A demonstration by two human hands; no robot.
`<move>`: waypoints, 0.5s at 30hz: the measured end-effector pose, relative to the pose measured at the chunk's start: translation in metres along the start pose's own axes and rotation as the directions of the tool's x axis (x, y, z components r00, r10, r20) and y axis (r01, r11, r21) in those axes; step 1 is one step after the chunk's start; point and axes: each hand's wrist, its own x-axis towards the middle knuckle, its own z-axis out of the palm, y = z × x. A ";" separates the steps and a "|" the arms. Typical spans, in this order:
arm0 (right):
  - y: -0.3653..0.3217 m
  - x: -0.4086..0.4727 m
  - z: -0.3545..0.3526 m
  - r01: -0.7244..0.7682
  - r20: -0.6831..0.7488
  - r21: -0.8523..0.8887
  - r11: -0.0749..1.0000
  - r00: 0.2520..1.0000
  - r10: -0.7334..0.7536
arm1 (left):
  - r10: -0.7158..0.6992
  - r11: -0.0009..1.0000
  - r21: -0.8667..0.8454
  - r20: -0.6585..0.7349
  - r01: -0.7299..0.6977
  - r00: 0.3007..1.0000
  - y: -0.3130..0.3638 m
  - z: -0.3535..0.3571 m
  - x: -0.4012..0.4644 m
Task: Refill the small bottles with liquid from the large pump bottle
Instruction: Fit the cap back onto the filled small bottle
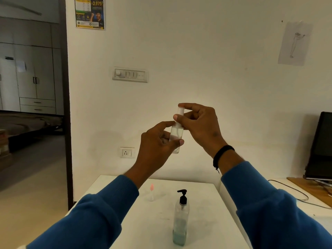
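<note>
1. The small clear cylindrical spray bottle (177,133) was held upright in mid-air, above the white table (206,203).
2. The left hand (158,146) gripped its body; the right hand (199,123) pinched its cap.
3. The tall clear pump bottle with black pump head (181,218) stood below.
4. Risk: a loose grip could drop or spill it.

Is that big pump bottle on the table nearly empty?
Nearly empty: the clear plastic pump bottle with a black pump shows bluish liquid only near its base, on the white table.

On the tabletop (206,203) we find two upright obstacles: the large pump bottle (181,220) at 6 o'clock and a small pink-tipped bottle (152,192) at 7 o'clock, well apart, with bare surface between and at 5 o'clock.
</note>
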 end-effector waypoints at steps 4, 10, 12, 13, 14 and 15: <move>-0.004 0.008 -0.002 0.009 -0.004 -0.033 0.999 1.000 -0.009 | 0.017 1.000 0.025 -0.006 -0.017 1.000 0.003 0.001 0.006; -0.002 0.010 -0.003 0.013 -0.057 -0.048 0.999 0.998 -0.016 | 0.021 0.999 0.036 -0.016 -0.020 1.000 0.005 0.003 0.008; -0.004 0.009 -0.003 0.024 -0.068 -0.066 0.998 0.997 -0.029 | 0.017 0.999 0.035 -0.013 -0.017 1.000 0.006 0.003 0.009; -0.006 0.007 -0.003 0.037 -0.073 -0.087 0.996 0.996 -0.043 | 0.018 0.999 0.037 -0.012 -0.018 1.000 0.006 0.004 0.009; -0.008 0.006 -0.002 0.051 -0.078 -0.106 0.993 0.995 -0.060 | 0.018 0.999 0.038 -0.012 -0.018 1.000 0.007 0.004 0.010; -0.010 0.005 -0.002 0.065 -0.085 -0.116 0.991 0.994 -0.075 | 0.017 0.999 0.038 -0.014 -0.016 1.000 0.008 0.004 0.011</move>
